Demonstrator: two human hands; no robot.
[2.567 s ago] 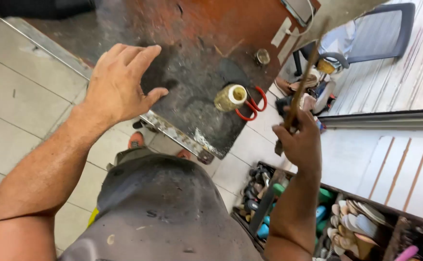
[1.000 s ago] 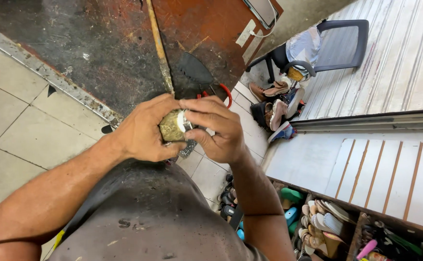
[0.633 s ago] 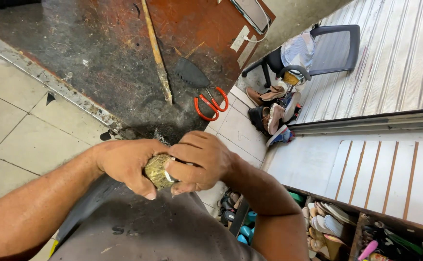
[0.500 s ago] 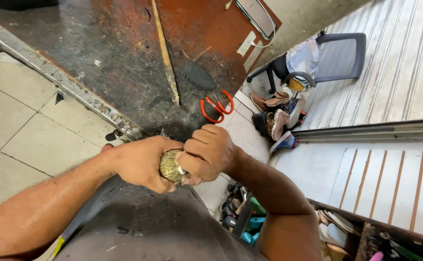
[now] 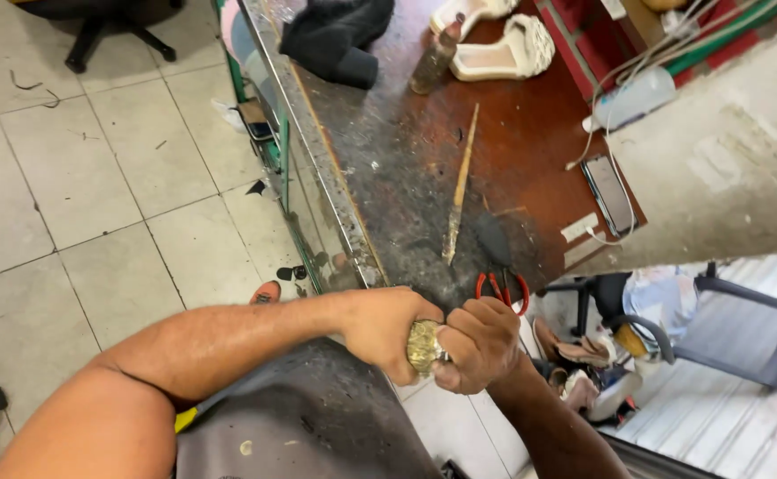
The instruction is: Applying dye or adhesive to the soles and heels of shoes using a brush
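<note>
Hands meet just below the near edge of the tabletop [image 5: 530, 160]. Left hand [image 5: 386, 330] is wrapped around a small brass-coloured glue-crusted can [image 5: 423, 347]; right hand [image 5: 479, 344] is closed on the can's top end, fingers curled tight. Can sits between both fists, above a dark grey apron [image 5: 308, 426]. On the tabletop lie a long wooden-handled tool [image 5: 459, 184], red-handled scissors [image 5: 501, 288], a phone [image 5: 613, 195] and pale sandals [image 5: 504, 49].
</note>
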